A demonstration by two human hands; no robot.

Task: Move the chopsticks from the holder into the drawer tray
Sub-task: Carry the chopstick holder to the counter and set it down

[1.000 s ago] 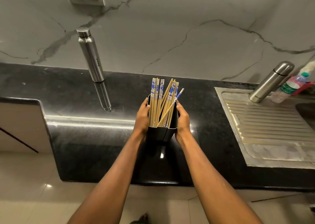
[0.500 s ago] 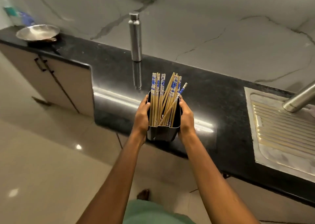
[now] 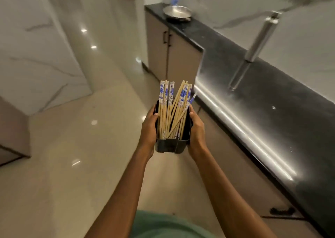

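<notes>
I see pale wooden chopsticks with blue-and-white patterned tops [image 3: 172, 111] standing on end, a few leaning crosswise, inside a dark rectangular holder [image 3: 170, 146], which is gripped upright in the air between left hand [image 3: 149, 129] and right hand [image 3: 196, 130].

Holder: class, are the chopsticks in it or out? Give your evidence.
In. The chopsticks stand in the holder, patterned tops above its rim; the left hand and right hand grip its sides.
</notes>
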